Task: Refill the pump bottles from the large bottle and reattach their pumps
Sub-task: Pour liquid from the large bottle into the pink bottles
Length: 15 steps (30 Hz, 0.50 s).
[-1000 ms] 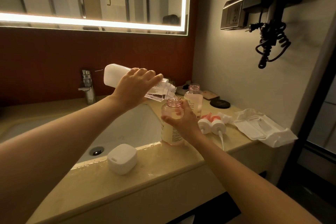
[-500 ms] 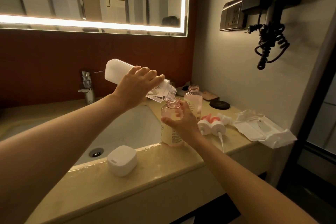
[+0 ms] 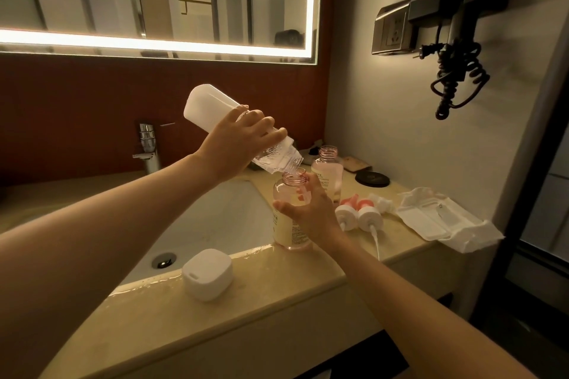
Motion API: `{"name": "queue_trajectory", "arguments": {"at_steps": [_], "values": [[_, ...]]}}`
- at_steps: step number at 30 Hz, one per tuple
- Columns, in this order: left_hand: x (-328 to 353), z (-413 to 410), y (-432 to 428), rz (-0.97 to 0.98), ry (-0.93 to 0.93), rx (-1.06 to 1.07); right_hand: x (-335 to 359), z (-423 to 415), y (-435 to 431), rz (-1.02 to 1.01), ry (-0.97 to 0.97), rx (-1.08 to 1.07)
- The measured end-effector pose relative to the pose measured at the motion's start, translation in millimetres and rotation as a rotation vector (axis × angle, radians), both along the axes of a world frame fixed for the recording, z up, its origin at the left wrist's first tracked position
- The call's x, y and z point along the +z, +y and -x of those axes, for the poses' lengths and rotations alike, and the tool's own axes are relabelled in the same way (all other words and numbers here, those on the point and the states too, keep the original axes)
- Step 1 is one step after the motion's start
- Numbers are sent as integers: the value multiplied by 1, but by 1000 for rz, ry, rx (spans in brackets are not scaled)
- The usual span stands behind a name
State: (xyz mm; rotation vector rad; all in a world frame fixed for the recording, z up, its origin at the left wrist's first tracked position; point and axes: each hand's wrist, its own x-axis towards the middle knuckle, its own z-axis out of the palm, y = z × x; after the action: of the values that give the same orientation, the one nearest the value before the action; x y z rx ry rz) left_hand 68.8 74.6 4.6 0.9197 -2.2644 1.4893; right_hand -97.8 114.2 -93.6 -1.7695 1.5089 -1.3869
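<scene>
1. The large bottle (image 3: 209, 108) is gripped around its middle by the left hand (image 3: 237, 144), with all the fingers curled over its body. It is tilted steeply: the white base is raised toward the back left and the mouth is pointed down to the right.
2. Its mouth is held directly over the open neck of the near pump bottle (image 3: 289, 234), and clear liquid is seen where the two meet.
3. The near pump bottle is stood upright on the wet counter (image 3: 277, 301), just right of the sink (image 3: 215, 224). It is held by the right hand (image 3: 311, 212), with the thumb laid across the front and the fingers wrapped round the far side.
4. A second pump bottle (image 3: 328, 169), uncapped and upright, is placed just behind the first, nearer the wall.
5. Two detached pumps (image 3: 368, 217) are laid on their sides just right of the right hand, touching each other.
6. A white square box (image 3: 207, 274) is set at the sink's front edge, and a faucet (image 3: 149, 144) is mounted behind the sink.
7. A wipes pack (image 3: 437, 218) and a black round lid (image 3: 372, 178) are seen farther right, with a hair dryer (image 3: 455, 9) hung on the wall above.
</scene>
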Motion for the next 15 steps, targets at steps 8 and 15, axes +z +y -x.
{"name": "queue_trajectory", "arguments": {"at_steps": [8, 15], "values": [[6, 2, 1, 55, -62, 18, -2, 1, -1, 26, -1, 18], [7, 1, 2, 78, -69, 35, -1, 1, 1, 21, 19, 8]]}}
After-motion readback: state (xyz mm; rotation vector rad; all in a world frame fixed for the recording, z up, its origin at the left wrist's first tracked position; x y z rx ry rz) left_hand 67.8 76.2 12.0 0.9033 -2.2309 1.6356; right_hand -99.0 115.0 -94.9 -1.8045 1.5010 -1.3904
